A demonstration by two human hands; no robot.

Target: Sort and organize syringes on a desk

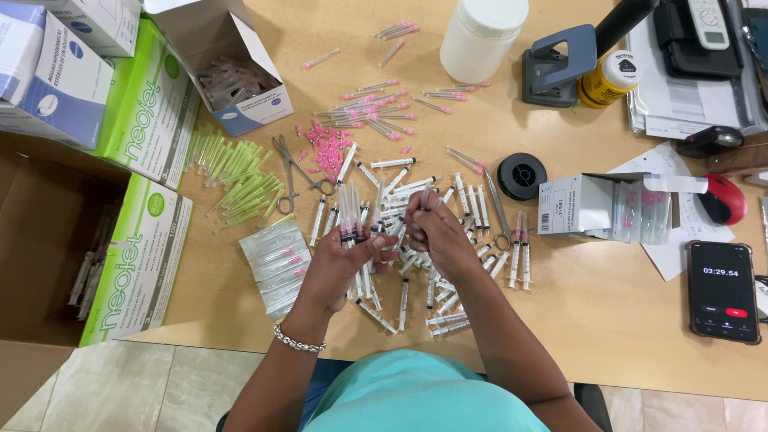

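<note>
My left hand (346, 264) grips a bunch of several clear syringes (350, 210) that stand upright with black plungers. My right hand (436, 232) is closed on one more syringe (426, 194) beside the bunch, fingertips close to the left thumb. Under both hands lies a loose heap of syringes (416, 300) on the wooden desk (608, 312). Pink-capped needles (376, 108) are scattered behind the heap, and a small pile of pink caps (326, 152) lies near them.
Green-capped needles (236, 172), two scissors (292, 172), an open needle box (232, 76), wrapped packs (276, 260), green boxes (144, 256) and a cardboard carton (48, 248) lie left. Right: black spool (522, 176), small box (596, 204), phone (722, 292), mouse (724, 198). White jar (480, 36) and hole punch (560, 64) behind.
</note>
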